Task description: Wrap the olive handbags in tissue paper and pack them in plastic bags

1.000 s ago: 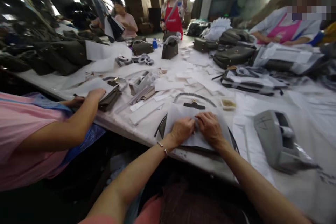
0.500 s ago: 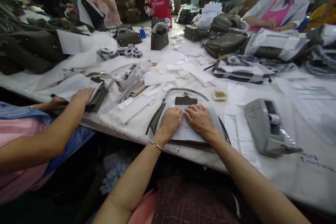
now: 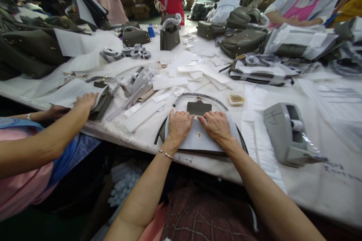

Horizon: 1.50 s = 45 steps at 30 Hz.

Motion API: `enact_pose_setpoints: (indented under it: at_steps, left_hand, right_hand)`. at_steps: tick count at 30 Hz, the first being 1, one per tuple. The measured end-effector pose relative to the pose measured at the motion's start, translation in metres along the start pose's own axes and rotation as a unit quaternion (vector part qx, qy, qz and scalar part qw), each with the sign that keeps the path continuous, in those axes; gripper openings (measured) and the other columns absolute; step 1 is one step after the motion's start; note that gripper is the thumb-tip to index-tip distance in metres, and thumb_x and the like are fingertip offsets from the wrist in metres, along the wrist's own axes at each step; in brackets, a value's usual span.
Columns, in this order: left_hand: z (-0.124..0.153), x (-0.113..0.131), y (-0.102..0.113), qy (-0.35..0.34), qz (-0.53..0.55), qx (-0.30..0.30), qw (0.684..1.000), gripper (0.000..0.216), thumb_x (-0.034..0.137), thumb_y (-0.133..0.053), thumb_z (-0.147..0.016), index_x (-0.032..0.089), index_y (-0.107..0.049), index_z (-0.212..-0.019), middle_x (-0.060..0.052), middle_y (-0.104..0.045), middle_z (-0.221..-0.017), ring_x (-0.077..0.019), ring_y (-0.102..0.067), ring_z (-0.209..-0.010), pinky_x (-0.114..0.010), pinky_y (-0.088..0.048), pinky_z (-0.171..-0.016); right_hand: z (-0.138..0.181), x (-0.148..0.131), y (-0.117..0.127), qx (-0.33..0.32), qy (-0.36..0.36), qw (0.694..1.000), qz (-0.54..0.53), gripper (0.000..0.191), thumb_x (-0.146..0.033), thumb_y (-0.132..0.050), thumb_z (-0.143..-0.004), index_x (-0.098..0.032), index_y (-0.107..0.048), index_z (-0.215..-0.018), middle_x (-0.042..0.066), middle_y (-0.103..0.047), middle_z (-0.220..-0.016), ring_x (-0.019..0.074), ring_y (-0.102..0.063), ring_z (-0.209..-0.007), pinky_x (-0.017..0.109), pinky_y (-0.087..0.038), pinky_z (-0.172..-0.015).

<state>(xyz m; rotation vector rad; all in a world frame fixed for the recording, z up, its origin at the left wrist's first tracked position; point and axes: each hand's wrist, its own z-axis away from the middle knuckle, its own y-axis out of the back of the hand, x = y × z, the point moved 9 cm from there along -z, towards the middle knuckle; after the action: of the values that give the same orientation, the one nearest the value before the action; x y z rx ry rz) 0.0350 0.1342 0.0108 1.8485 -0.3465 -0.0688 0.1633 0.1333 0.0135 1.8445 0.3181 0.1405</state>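
A dark olive handbag (image 3: 199, 108) lies flat in front of me, its wrapped handle (image 3: 202, 95) arching away at the far side. A white sheet (image 3: 195, 144) covers most of its front, and a small gold clasp (image 3: 199, 134) shows through it. My left hand (image 3: 180, 125) rests on the sheet's upper left part, fingers spread at its far edge. On the upper right part lies my right hand (image 3: 217, 125), also open, its thumb pointing toward the left one. Some fingertips curve over the far edge and are partly hidden.
To the right stands a grey tape dispenser (image 3: 285, 133), behind it a small dish (image 3: 236, 98). White strips (image 3: 145, 116) lie to the left. A co-worker's hand (image 3: 86, 101) presses a sheet on another bag. Several wrapped bags (image 3: 243, 41) fill the table's far side.
My hands have moved apart along the sheet's far edge, the left one outward to the left. The fingers, turned inward before, now point more toward the far side.
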Motion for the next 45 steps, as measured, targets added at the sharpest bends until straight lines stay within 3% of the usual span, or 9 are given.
enact_pose_setpoints:
  at_steps: [12,16,20,26,29,32,36,40,45]
  left_hand:
    - [-0.009,0.003,-0.009,-0.008,-0.032,0.005,0.999,0.04,0.036,-0.041,-0.101,0.013,-0.071,-0.088,-0.012,-0.073,-0.089,-0.0281,-0.062,-0.096,-0.051,-0.029,-0.105]
    - [-0.01,0.004,-0.007,-0.007,-0.028,0.01,1.0,0.035,0.032,-0.046,-0.099,0.012,-0.072,-0.087,-0.013,-0.073,-0.09,-0.0282,-0.062,-0.098,-0.05,-0.028,-0.107]
    - [-0.01,0.004,-0.006,-0.005,-0.011,0.006,1.0,0.032,0.029,-0.046,-0.098,0.013,-0.072,-0.088,-0.013,-0.073,-0.091,-0.028,-0.062,-0.099,-0.051,-0.027,-0.108]
    - [-0.01,0.003,-0.006,-0.002,-0.012,0.005,1.0,0.033,0.03,-0.045,-0.098,0.013,-0.072,-0.09,-0.013,-0.072,-0.092,-0.0287,-0.062,-0.099,-0.051,-0.026,-0.11]
    - [-0.01,0.003,-0.01,-0.005,-0.013,-0.003,1.0,0.034,0.029,-0.044,-0.097,0.012,-0.073,-0.092,-0.014,-0.072,-0.093,-0.0291,-0.061,-0.099,-0.051,-0.025,-0.111]
    - [-0.009,0.001,-0.014,-0.001,-0.012,-0.013,1.0,0.031,0.025,-0.045,-0.095,0.012,-0.073,-0.09,-0.014,-0.071,-0.094,-0.0284,-0.061,-0.099,-0.05,-0.024,-0.113]
    - [-0.006,-0.011,-0.009,0.055,0.021,0.012,0.998,0.022,0.018,-0.047,-0.091,0.013,-0.068,-0.094,-0.012,-0.069,-0.098,-0.0267,-0.06,-0.103,-0.048,-0.025,-0.115]
    - [0.0,-0.022,0.009,0.094,0.109,0.076,0.987,0.031,0.002,-0.037,-0.089,0.018,-0.061,-0.101,-0.008,-0.068,-0.105,-0.0219,-0.06,-0.107,-0.043,-0.031,-0.113]
    - [0.01,-0.006,0.03,-0.032,0.256,0.098,0.961,0.039,-0.001,-0.032,-0.089,0.022,-0.063,-0.094,-0.004,-0.068,-0.108,-0.0155,-0.06,-0.109,-0.03,-0.046,-0.098]
  right_hand:
    - [-0.01,0.019,-0.029,-0.108,-0.064,0.992,0.014,0.054,-0.046,-0.027,-0.104,-0.018,-0.07,-0.086,0.011,-0.075,-0.078,0.0226,-0.068,-0.073,0.036,-0.037,-0.077]
    - [-0.008,0.028,-0.025,-0.031,-0.107,0.994,0.007,0.044,-0.05,-0.043,-0.098,-0.013,-0.062,-0.114,0.016,-0.073,-0.096,0.0273,-0.066,-0.089,0.037,-0.04,-0.08]
    - [-0.009,0.03,-0.022,0.039,-0.102,0.994,-0.032,0.065,-0.05,-0.049,-0.094,-0.008,-0.04,-0.142,0.026,-0.057,-0.133,0.0356,-0.055,-0.119,0.044,-0.04,-0.092]
    - [-0.01,0.05,-0.014,0.039,-0.162,0.945,-0.28,0.08,-0.054,-0.058,-0.086,-0.01,-0.034,-0.149,0.018,-0.066,-0.119,0.0296,-0.063,-0.105,0.041,-0.046,-0.09]
    - [-0.008,0.051,0.0,0.047,-0.124,0.895,-0.426,0.055,-0.058,-0.043,-0.094,-0.018,-0.061,-0.128,0.008,-0.071,-0.104,0.0239,-0.064,-0.098,0.037,-0.047,-0.089]
    - [-0.006,0.046,0.002,0.021,-0.097,0.882,-0.46,0.06,-0.059,-0.029,-0.099,-0.021,-0.075,-0.089,0.005,-0.071,-0.089,0.0212,-0.064,-0.089,0.034,-0.047,-0.086]
    - [-0.006,0.034,-0.001,0.007,-0.058,0.921,-0.385,0.061,-0.057,-0.03,-0.1,-0.022,-0.067,-0.066,0.004,-0.067,-0.073,0.0187,-0.061,-0.076,0.032,-0.044,-0.08]
    - [-0.005,0.017,0.003,0.019,-0.007,0.972,-0.232,0.047,-0.056,-0.047,-0.095,-0.023,-0.06,-0.064,0.002,-0.063,-0.07,0.0189,-0.054,-0.076,0.034,-0.037,-0.082]
    - [-0.003,0.008,0.006,0.017,0.015,0.984,-0.177,0.04,-0.054,-0.064,-0.085,-0.022,-0.056,-0.064,0.001,-0.06,-0.07,0.0192,-0.052,-0.077,0.033,-0.034,-0.08]
